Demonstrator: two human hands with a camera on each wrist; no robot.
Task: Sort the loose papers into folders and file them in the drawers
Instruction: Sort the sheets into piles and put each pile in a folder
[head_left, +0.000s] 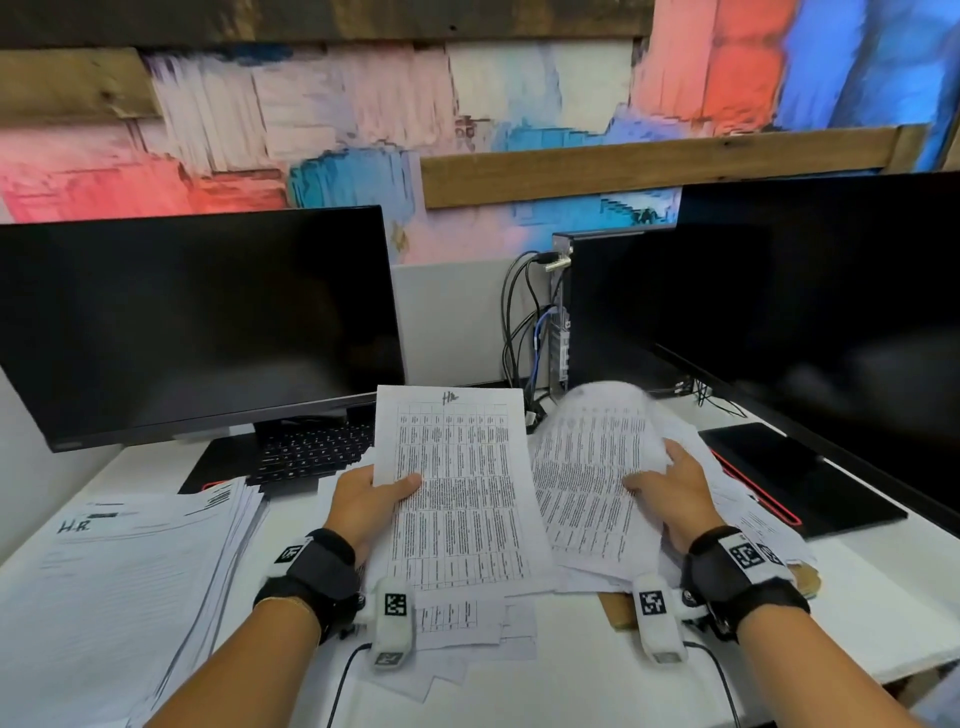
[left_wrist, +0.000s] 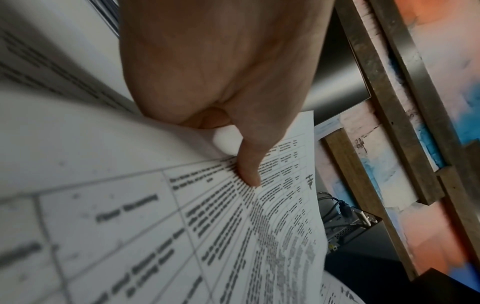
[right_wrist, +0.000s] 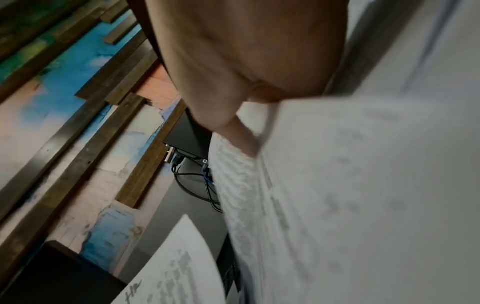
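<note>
**Two sheets held for sorting above the loose pile**

A white desk (head_left: 857, 613) is spread with paper. Well out to the side of the left grip, a tall stack marked "H.R." (head_left: 104, 561) is laid; beneath both grips a loose pile (head_left: 467, 623) is scattered, and a brown folder (head_left: 615, 608) is partly seen under it, just inside the right wrist.

A printed table sheet marked "HR" (head_left: 457, 483) is pinched at its left edge by the left hand (head_left: 363, 499), with the thumb (left_wrist: 248, 170) pressed on the print and the fingers curled behind. A second, bent and blurred sheet (head_left: 587, 467) is clamped by the right hand (head_left: 670, 493), thumb on top.

The step in hand is judged to be classification. It would be done well if the heading were read before release, the marked sheet laid squarely on the "H.R." stack, and each sheet supported near its middle so that creasing is avoided.
</note>
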